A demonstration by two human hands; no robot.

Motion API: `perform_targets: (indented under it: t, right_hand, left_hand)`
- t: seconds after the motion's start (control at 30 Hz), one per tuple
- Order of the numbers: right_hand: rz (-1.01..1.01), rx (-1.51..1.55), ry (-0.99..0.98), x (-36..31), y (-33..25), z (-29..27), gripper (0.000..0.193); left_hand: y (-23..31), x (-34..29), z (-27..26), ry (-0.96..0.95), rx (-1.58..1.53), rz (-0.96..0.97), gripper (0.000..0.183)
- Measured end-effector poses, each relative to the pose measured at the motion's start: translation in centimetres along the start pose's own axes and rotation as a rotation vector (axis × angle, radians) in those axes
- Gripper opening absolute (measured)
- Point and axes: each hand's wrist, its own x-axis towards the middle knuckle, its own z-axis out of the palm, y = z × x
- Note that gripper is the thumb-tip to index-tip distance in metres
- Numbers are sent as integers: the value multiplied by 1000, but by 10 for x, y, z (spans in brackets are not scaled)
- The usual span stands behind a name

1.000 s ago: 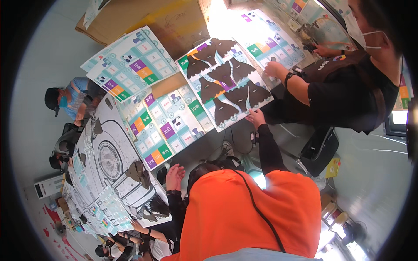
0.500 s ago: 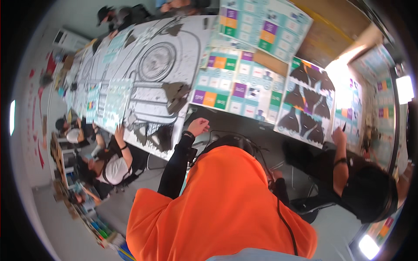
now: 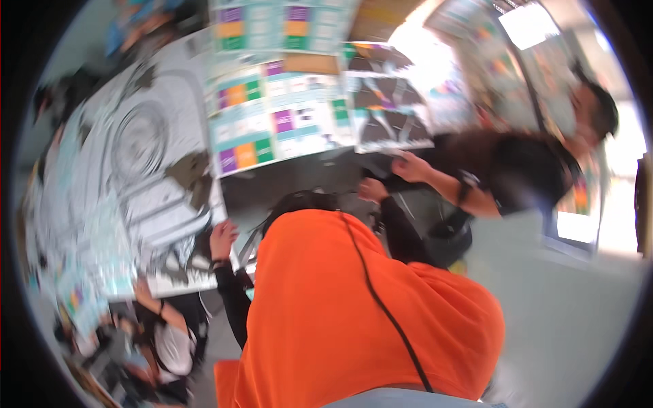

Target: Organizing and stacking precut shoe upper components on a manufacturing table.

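My left hand (image 3: 223, 239) is raised beside the near edge of a big white sheet with line drawings (image 3: 146, 197) on the table. Its fingers look half curled and apart, with nothing visible in them. Dark brown paper pieces (image 3: 190, 178) lie on that sheet close to this hand. My right hand (image 3: 373, 190) is in front of the table's near edge, below a sheet with dark brown skirt-like shapes (image 3: 388, 102). Motion smears its fingers, so whether it holds anything does not show. A co-worker's hand (image 3: 410, 166) is just right of it.
Sheets with purple, orange and green blocks (image 3: 279, 122) cover the middle of the table. A co-worker in black (image 3: 517, 166) leans in from the right. Another person in a white top (image 3: 173, 347) sits at the lower left, one arm on the table. A dark chair (image 3: 449, 234) stands at right.
My view has swung right, so the table appears further left. My right hand has come up toward the table's edge. The co-worker at right now has a hand close to it.
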Motion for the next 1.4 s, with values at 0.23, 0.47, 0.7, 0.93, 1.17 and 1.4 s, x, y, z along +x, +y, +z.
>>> perform_targets:
  t: [0.23, 0.47, 0.7, 0.93, 1.17, 1.4]
  right_hand:
    - [285, 657, -10, -54, -103, -35, 26]
    - [-135, -143, -1, -106, -182, -86, 14]
    - [-415, -82, 114, -72, -245, -275, 33]
    - [-1205, -536, -405, 66, -110, -207, 51]
    - [-962, -660, -457, -68, -288, -163, 20]
    - [-1503, -1232, 131, -52, -287, -286, 22]
  left_hand:
    - [33, 34, 27, -132, 87, -7, 31]
    - [88, 28, 73, -226, 174, 43, 27]
    - [103, 21, 106, -248, 152, 74, 27]
    - [66, -12, 112, -129, 29, 119, 27]
    - [38, -48, 99, 120, -398, -100, 30]
    - [53, 11, 95, 65, -781, -81, 49]
